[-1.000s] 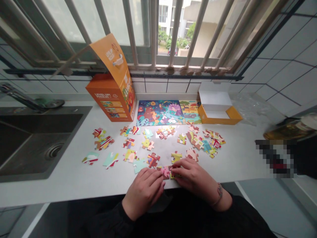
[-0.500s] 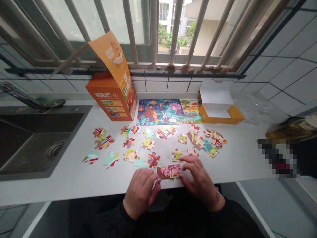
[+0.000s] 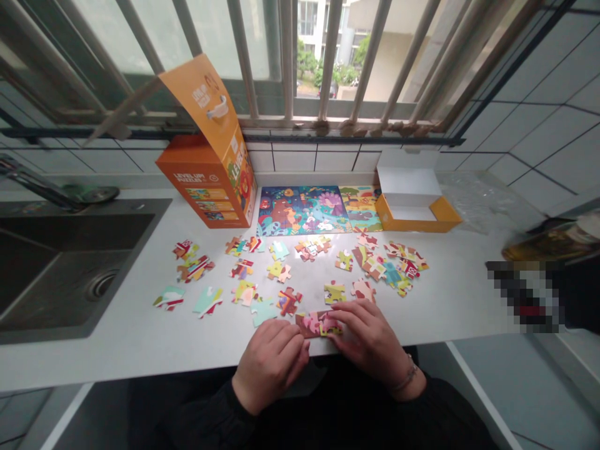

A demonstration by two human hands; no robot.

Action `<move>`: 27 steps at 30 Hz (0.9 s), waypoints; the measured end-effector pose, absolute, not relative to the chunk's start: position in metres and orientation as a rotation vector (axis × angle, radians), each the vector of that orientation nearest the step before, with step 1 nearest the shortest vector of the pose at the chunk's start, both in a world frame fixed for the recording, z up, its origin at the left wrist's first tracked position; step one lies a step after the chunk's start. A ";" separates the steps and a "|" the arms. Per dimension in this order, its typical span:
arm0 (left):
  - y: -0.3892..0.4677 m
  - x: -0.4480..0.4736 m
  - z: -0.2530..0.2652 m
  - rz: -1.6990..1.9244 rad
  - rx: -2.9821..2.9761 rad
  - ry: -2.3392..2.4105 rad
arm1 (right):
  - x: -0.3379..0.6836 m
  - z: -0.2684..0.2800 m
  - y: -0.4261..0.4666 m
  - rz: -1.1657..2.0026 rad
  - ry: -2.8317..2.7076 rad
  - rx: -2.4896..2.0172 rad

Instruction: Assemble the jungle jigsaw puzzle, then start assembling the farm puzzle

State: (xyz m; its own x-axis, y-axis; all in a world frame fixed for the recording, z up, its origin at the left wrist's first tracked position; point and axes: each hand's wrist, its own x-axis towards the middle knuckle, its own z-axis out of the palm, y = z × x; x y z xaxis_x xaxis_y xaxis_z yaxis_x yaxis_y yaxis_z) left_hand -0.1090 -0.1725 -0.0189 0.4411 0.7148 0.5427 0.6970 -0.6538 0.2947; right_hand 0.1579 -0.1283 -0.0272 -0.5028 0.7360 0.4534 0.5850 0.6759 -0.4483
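Observation:
Two joined jigsaw puzzle pieces (image 3: 308,324), brown with pink pigs, lie flat near the counter's front edge. My left hand (image 3: 272,355) is closed at their left end, thumb and forefinger at the lower corner. Over the right end, my right hand (image 3: 368,334) grips the puzzle piece between thumb and fingers, partly covering it. Just beyond are a yellow-green piece (image 3: 334,292), a pale pink piece (image 3: 364,290) and a red-brown piece (image 3: 290,301). A light teal piece (image 3: 262,310) lies close to my left hand.
Several loose pieces (image 3: 195,269) spread across the white counter (image 3: 126,331). Behind them stand an orange puzzle box (image 3: 206,187), an assembled dark-blue picture (image 3: 304,209) and an open yellow box (image 3: 417,215). A sink (image 3: 79,269) is at left; a bottle (image 3: 529,244) lies at right.
My right hand has moved left and its fingers have closed over the right end of the pig pieces. My left thumb has drawn in toward its fingers.

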 end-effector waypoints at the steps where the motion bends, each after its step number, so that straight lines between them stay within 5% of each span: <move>1: -0.173 -0.109 -0.019 1.008 2.645 1.287 | 0.158 -0.026 -0.127 0.332 -2.308 -0.995; 27: -0.169 -0.116 -0.015 0.935 2.716 0.946 | 0.115 -0.010 -0.108 0.310 -2.253 -1.027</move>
